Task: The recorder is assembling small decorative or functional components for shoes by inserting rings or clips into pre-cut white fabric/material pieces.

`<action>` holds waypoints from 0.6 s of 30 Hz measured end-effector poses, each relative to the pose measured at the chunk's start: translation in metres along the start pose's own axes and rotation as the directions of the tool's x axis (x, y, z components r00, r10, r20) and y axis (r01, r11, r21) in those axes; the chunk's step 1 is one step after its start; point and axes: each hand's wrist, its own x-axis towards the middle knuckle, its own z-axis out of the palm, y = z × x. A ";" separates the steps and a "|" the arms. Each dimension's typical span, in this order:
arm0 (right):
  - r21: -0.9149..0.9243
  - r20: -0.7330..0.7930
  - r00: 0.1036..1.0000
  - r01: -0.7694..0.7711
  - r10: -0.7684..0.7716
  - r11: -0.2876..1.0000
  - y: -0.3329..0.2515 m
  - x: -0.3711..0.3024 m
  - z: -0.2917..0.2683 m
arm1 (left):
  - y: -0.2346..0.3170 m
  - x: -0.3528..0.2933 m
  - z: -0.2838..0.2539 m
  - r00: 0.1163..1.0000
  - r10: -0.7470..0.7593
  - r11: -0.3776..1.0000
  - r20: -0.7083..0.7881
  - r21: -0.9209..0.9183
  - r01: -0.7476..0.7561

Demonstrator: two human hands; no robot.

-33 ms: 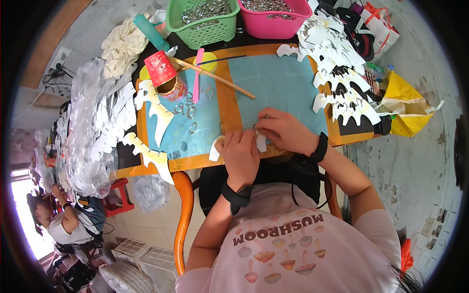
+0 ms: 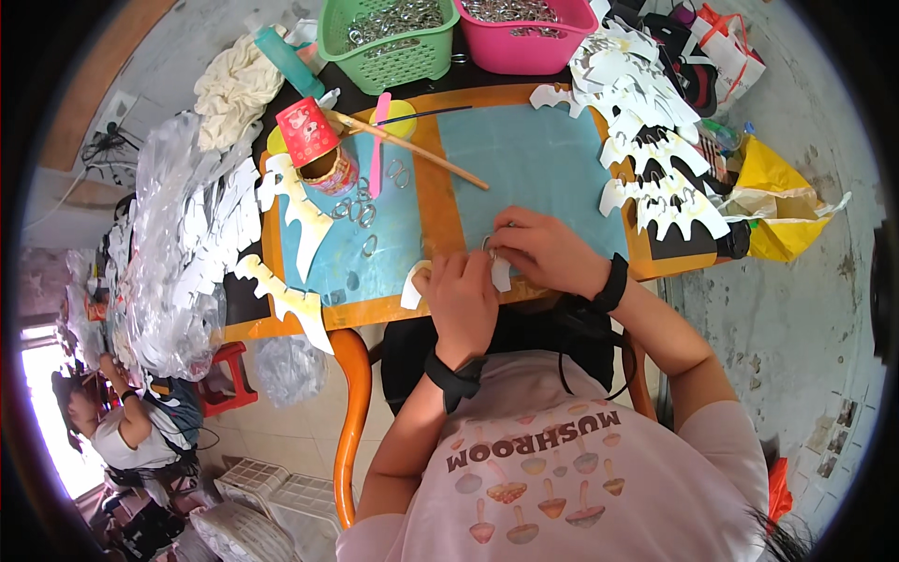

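At the near edge of the blue mat [image 2: 524, 150], my left hand [image 2: 461, 298] is closed on a white scalloped piece [image 2: 410, 294], whose ends show on either side of the fingers. My right hand [image 2: 552, 251] pinches at this piece's right end, where a bit of a metal ring [image 2: 487, 243] shows; the fingertips hide most of it. Left of my hands, several loose metal rings [image 2: 363, 208] lie on the mat. Two more scalloped pieces, smeared yellow, rest at the mat's left: one higher [image 2: 307, 225], one over the near edge [image 2: 292, 302].
Green [image 2: 398, 64] and pink [image 2: 524, 42] baskets of metal rings stand at the back. A red cup [image 2: 307, 131] tilts over a tin [image 2: 337, 178], beside a pink stick [image 2: 377, 150] and a wooden stick [image 2: 421, 152]. White pieces with rings [image 2: 660, 201] pile at the right. Another person [image 2: 140, 421] sits far left.
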 end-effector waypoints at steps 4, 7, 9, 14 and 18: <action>-0.005 0.013 0.998 0.063 -0.063 0.998 0.001 0.002 0.002 | -0.003 -0.009 -0.003 0.996 0.089 0.995 0.021 0.038 -0.089; -0.054 0.042 0.995 0.093 -0.091 0.994 -0.001 0.004 0.001 | -0.004 -0.014 -0.004 0.992 0.118 0.992 0.034 0.039 -0.119; -0.110 0.076 0.991 0.120 -0.112 0.987 0.000 0.003 0.000 | -0.002 -0.013 -0.007 0.996 0.090 0.996 0.024 0.000 -0.090; -0.146 -0.003 0.988 0.152 -0.154 0.978 -0.003 -0.010 -0.001 | 0.002 -0.005 -0.004 1.000 0.025 0.999 -0.011 -0.021 -0.025; -0.086 -0.114 0.991 0.060 -0.070 0.994 -0.008 -0.019 0.006 | 0.001 -0.004 0.003 0.997 0.066 0.996 -0.035 0.058 -0.064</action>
